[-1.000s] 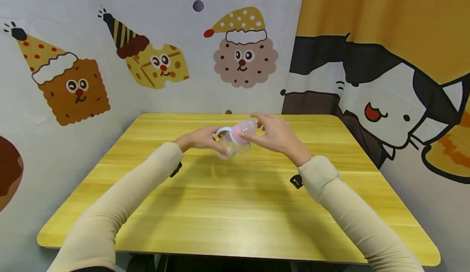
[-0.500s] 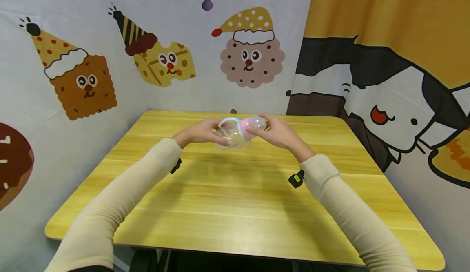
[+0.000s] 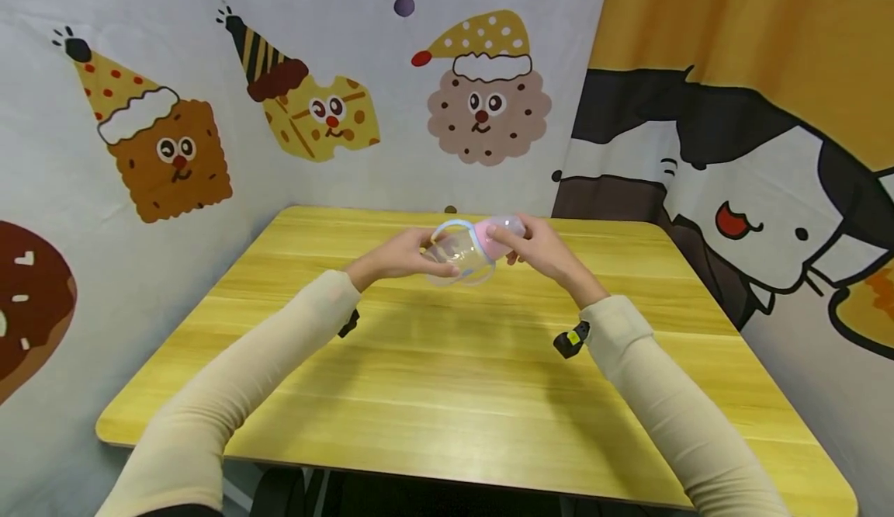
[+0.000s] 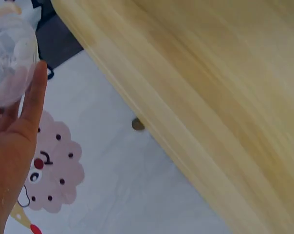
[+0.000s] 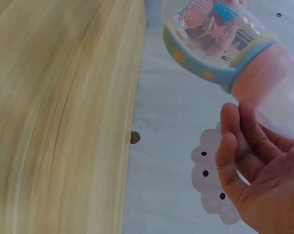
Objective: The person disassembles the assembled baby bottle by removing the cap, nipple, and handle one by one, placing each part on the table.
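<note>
A clear baby bottle (image 3: 457, 253) with blue handles is held above the table, tipped nearly onto its side with its pink collar (image 3: 490, 241) to the right. My left hand (image 3: 400, 255) grips the clear body near the base, thumb along the near side. At the collar and translucent cap, my right hand (image 3: 550, 251) pinches with the thumb in front. The right wrist view shows printed sea creatures on the bottle (image 5: 217, 29), a blue handle (image 5: 200, 70) with yellow dots, and curled fingers of the right hand (image 5: 264, 170). In the left wrist view, the bottle's base (image 4: 10, 63) lies against the left hand's fingers.
A yellow wood-grain table (image 3: 447, 393) spreads beneath both hands. Behind it hangs a white cloth (image 3: 335, 175) printed with cartoon snacks, and a cartoon cat curtain (image 3: 698, 129) stands at the right. Small black devices (image 3: 571, 340) sit at both wrists.
The bottle has swung from a slant to nearly level, its cap end moving to the right. Both hands have kept hold of it. The whole head view has shifted slightly.
</note>
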Tool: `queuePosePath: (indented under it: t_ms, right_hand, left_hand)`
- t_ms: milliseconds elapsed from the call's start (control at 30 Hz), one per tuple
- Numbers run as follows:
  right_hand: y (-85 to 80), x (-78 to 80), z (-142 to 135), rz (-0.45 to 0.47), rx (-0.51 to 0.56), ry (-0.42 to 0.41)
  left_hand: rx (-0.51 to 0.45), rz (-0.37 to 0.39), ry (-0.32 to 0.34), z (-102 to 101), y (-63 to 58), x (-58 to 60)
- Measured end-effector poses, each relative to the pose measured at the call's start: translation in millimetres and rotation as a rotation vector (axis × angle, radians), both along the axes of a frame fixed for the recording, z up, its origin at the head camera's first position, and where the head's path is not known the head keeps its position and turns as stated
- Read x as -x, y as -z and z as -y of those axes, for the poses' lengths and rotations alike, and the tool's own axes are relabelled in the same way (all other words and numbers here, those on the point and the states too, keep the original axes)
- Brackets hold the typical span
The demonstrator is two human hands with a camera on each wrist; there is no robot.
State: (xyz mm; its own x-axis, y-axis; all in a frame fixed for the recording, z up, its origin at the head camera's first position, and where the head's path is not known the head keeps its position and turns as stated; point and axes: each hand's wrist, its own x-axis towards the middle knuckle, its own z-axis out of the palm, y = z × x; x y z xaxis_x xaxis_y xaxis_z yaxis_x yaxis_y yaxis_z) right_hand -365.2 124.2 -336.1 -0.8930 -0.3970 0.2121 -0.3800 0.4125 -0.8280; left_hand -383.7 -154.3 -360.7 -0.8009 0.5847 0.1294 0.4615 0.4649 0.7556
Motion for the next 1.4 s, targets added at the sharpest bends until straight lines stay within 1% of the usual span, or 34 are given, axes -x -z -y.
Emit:
queuePosePath:
  t_ms: [33,67,133,233,300,400,533,667,767,867,1033,1267,1400]
  right_hand:
    - [-0.1,-0.6,-0.2,-0.003,0.005,0.016]
    - [2.5,2.2,-1.5,-0.015,0.009,0.032]
    - [1.4,1.8,-2.2,-0.028,0.011,0.055]
    - [1.0,2.0,-3.0,-0.033,0.016,0.079]
    - [1.1,1.4,-3.2,-0.028,0.036,0.099]
    - [2.1,-0.7,-3.4,-0.013,0.071,0.138]
    - [6.3,-1.1,-1.8,0.011,0.132,0.18]
    - [8.9,0.0,-2.2,0.004,0.194,0.189]
    - [8.8,1.1,-1.8,-0.003,0.217,0.191]
    - [8.4,2.2,1.2,0.015,0.222,0.198]
    - [8.1,4.0,1.3,0.022,0.218,0.166]
    - [13.3,2.3,0.5,0.001,0.219,0.163]
    - [15.8,2.4,-1.4,-0.021,0.233,0.148]
  left_hand:
    - [-0.014,0.004,-0.004,-1.8,1.1,-1.6]
    - [-0.028,0.009,-0.009,-3.8,2.0,-2.9]
    - [-0.05,0.012,-0.022,-7.4,2.8,-6.2]
    - [-0.062,0.02,-0.06,-11.4,4.0,-9.8]
    - [-0.073,0.011,-0.079,-14.2,5.0,-10.9]
    - [-0.098,-0.012,-0.083,-18.8,8.4,-12.4]
    - [-0.142,-0.02,-0.067,-23.1,14.1,-16.4]
    - [-0.182,-0.014,-0.069,-27.1,17.1,-21.0]
    - [-0.193,-0.031,-0.083,-27.6,16.5,-21.6]
    - [-0.18,-0.049,-0.1,-25.0,15.6,-21.1]
    - [-0.153,-0.053,-0.118,-23.8,15.7,-20.9]
    - [-0.161,-0.057,-0.087,-22.9,17.9,-23.2]
    - [-0.155,-0.066,-0.09,-23.4,18.5,-23.6]
